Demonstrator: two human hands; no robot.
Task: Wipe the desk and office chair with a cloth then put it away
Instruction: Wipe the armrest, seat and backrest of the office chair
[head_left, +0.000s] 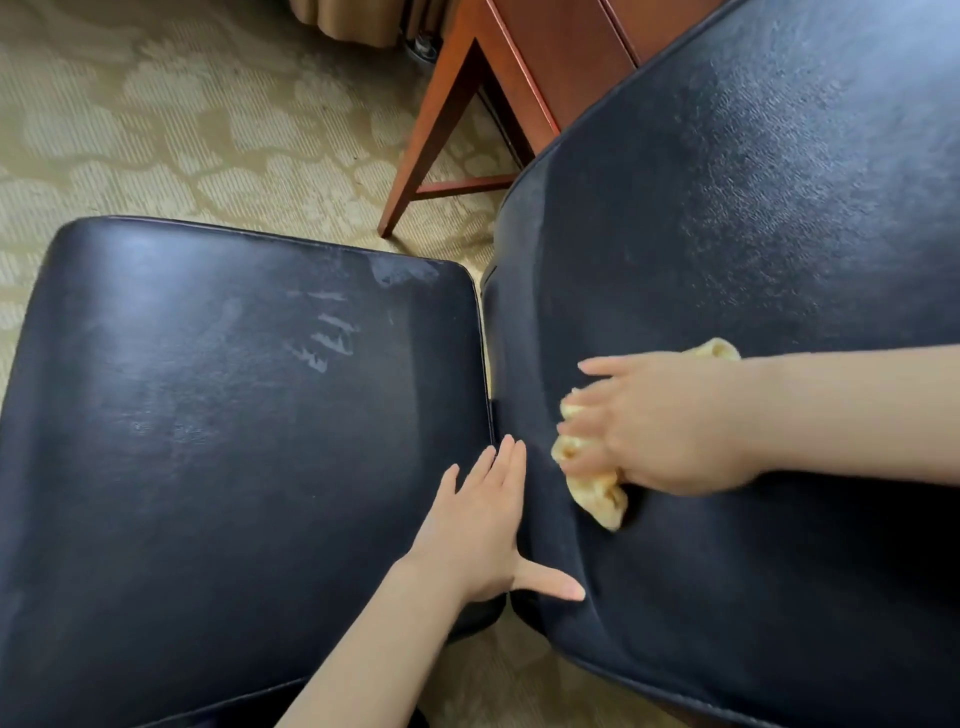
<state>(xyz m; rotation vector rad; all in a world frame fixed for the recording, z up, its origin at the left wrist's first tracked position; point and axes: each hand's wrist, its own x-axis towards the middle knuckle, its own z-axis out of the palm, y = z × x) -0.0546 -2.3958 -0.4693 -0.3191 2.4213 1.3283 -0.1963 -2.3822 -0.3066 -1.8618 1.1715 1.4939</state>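
Yellow cloth (597, 493) under my right hand (670, 431), fingers spread flat, pressing the chair backrest (753, 208); left hand (483, 535) rests open on the seat (208, 441).

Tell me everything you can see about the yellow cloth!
The cloth is pale yellow, soft and crumpled into a bunch. It lies on the black backrest of the chair, near the gap beside the seat. The right hand presses flat on top of it, covering its middle, so only parts stick out: a wrinkled lump below the fingers and a small bit above the wrist. The left hand does not touch it.
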